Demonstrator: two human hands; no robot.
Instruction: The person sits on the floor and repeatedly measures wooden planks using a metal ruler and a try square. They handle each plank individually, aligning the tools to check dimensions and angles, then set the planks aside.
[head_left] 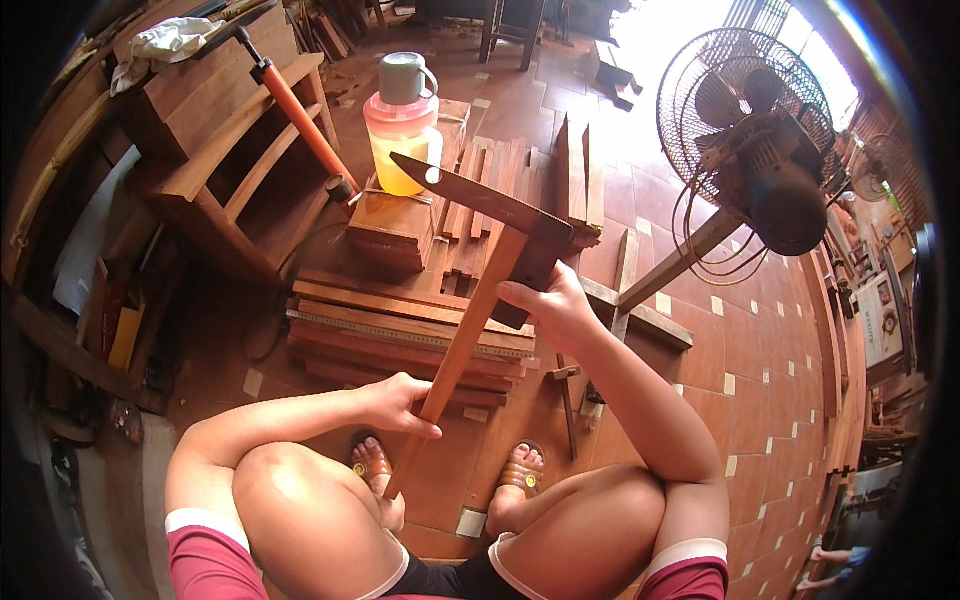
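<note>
- Your left hand (400,400) has its fingers clamped low on the T-shaped wooden frame (480,290), above the plank stack (400,335).
- Your right hand (545,305) fingers clamp its crosspiece.
- Likely stiff, fairly light; grip near the joint.

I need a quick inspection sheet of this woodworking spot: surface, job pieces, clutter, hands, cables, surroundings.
Surface: red-brown tiled floor, person seated over it.
Job's things: long tapered wooden leg joined to a dark flat wooden crosspiece, held tilted.
Clutter: stack of reddish wooden planks; yellow plastic jug with a pink lid, grey-green cup on top; orange-handled tool; pale metal ruler on the stack.
Hands: left hand grips the leg low; right hand grips at the joint.
Cables: black cord looped under the fan.
Surroundings: grey pedestal fan, wooden bench.
</note>
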